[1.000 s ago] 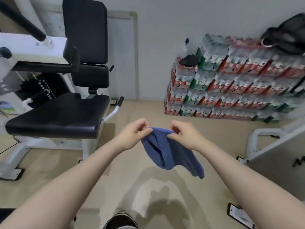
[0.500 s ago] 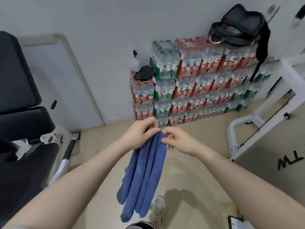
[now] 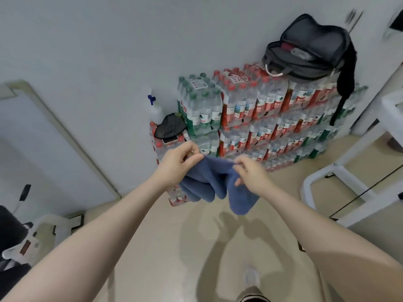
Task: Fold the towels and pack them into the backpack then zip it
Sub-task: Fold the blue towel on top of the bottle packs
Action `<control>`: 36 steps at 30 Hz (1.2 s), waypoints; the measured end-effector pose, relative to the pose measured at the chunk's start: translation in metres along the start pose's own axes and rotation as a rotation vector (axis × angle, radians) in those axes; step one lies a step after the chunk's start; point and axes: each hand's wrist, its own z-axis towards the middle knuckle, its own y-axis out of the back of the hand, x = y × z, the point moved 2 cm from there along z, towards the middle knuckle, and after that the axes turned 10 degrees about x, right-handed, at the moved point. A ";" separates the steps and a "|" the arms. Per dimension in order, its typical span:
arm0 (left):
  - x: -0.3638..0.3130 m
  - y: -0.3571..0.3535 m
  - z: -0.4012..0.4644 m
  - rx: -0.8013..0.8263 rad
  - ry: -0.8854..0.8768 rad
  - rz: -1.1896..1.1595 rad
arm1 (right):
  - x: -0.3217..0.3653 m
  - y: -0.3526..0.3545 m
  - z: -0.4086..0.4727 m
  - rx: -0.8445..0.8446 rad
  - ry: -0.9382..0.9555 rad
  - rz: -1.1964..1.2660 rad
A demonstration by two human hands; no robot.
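A blue towel [image 3: 209,184] hangs in folds in front of me, above the floor. My left hand [image 3: 177,162] pinches its top edge on the left. My right hand [image 3: 250,174] pinches the same edge on the right, a short gap away. The towel's lower folds droop between and below both wrists. A dark grey backpack [image 3: 305,49] lies open on top of the stacked water bottle packs [image 3: 261,118] against the wall, with a black strap [image 3: 346,68] hanging down the stack's right side.
A black cloth item and a phone [image 3: 170,139] lie on the lower left step of the bottle stack, next to a spray bottle [image 3: 153,105]. A white machine frame [image 3: 340,182] stands on the right. A black gym seat [image 3: 11,232] sits at the left edge.
The view has swung right and closer to the bottle stack. The towel hung long from hands held close together; now my hands are apart and it hangs short and bunched.
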 end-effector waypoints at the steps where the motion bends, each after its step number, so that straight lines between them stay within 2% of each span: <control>1: 0.004 -0.001 0.017 0.010 0.006 0.033 | -0.003 0.016 0.015 -0.080 -0.005 0.045; 4: 0.011 -0.005 0.069 -0.001 0.012 0.073 | -0.008 0.060 0.058 -0.191 -0.023 0.140; 8: 0.013 -0.006 0.148 -0.122 0.046 0.066 | -0.014 0.121 0.117 -0.247 0.049 0.005; 14: 0.019 0.010 0.258 -0.080 0.117 0.309 | -0.010 0.219 0.205 -0.400 0.219 -0.118; 17: 0.031 0.020 0.295 -0.194 0.186 0.235 | -0.010 0.254 0.248 -0.431 0.261 -0.097; 23: 0.029 0.053 0.367 -0.357 0.176 0.148 | 0.008 0.289 0.324 -0.481 0.295 -0.085; 28: 0.050 0.100 0.429 -0.465 0.147 0.314 | 0.032 0.304 0.395 -0.486 0.316 -0.107; 34: 0.082 0.154 0.495 -0.481 0.122 0.435 | 0.058 0.311 0.494 -0.508 0.313 -0.197; 36: 0.099 0.163 0.514 -0.427 0.158 0.417 | 0.059 0.310 0.521 -0.515 0.279 -0.259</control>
